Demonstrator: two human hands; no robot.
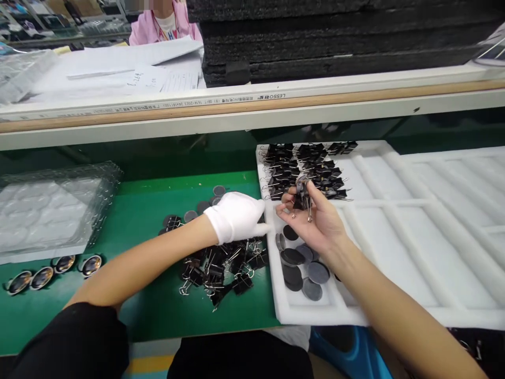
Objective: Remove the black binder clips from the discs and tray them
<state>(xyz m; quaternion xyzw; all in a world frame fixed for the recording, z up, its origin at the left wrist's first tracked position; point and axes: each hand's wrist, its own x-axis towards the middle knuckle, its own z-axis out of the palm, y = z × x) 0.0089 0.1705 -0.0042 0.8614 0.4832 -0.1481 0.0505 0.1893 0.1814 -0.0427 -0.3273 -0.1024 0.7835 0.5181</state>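
Where the clip is held: a black binder clip (303,201) is grasped between thumb and fingers of the bare, upturned right hand (321,223), above the white tray (307,315); whether a disc is gripped in its mouth cannot be told.
Gloved left hand (239,218): placed over the loose clips (215,271) on the green table (158,321), fingers partly curled; whether anything is grasped cannot be told.
Tray contents: clip rows (283,172) are set at the far end, dark discs (317,272) scattered nearer.
Expected handling: the clip is judged light, stiff and springy, best held by its flanks; discs, probably smooth and easily scratched, by their rims.
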